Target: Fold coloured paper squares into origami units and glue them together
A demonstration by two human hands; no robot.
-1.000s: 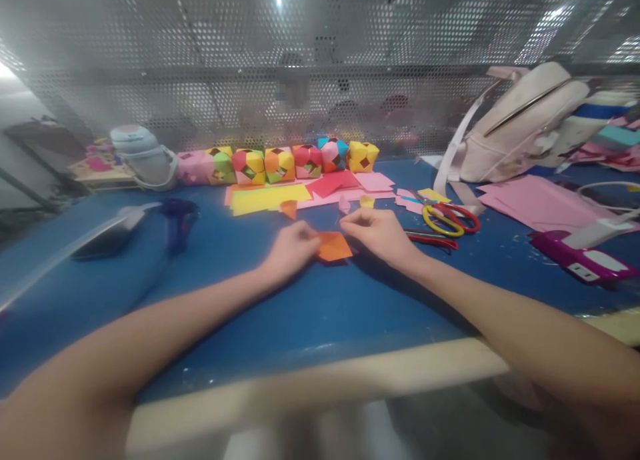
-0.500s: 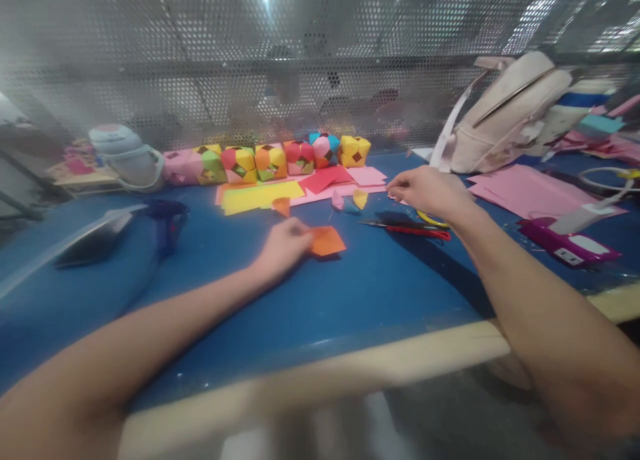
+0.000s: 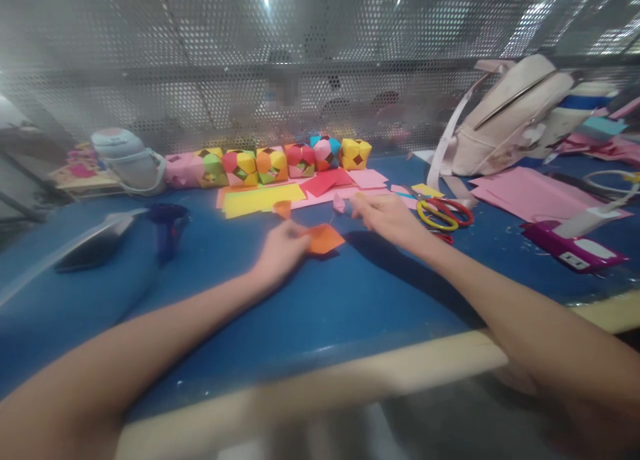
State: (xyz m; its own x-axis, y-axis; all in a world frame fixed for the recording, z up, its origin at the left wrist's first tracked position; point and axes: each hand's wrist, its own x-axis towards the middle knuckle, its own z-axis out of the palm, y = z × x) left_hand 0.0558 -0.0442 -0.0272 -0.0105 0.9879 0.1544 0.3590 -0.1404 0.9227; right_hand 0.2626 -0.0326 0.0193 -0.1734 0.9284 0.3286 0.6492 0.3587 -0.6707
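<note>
the orange paper piece point(image 3: 326, 239) is held at its left edge, near the middle of the blue table point(image 3: 270, 360), with its right part left exposed. it is pinched by the left hand point(image 3: 286, 247), whose thumb and fingers are clamped on it. the right hand point(image 3: 387, 217) is placed to the right and slightly farther off, apart from that paper; its fingertips are drawn near each other, but whether anything is gripped between them cannot be told. just left of those fingertips a small pink folded piece point(image 3: 339, 204) is seen, and farther left, beyond the left hand, a small orange folded piece point(image 3: 283, 209). behind these, yellow sheets point(image 3: 263, 199) and a red sheet point(image 3: 327, 182) are laid on the table. at the far side, a row of paper balls point(image 3: 271, 163) in mixed colours is lined up. to the right of the right hand, scissors with yellow handles point(image 3: 437, 217) are laid, overlapped by red handles point(image 3: 460, 211). farther right, pink sheets point(image 3: 535, 192) are stacked beside a purple power strip point(image 3: 574, 248). at the far left, a pale lidded bottle point(image 3: 130, 160) is stood upright.
</note>
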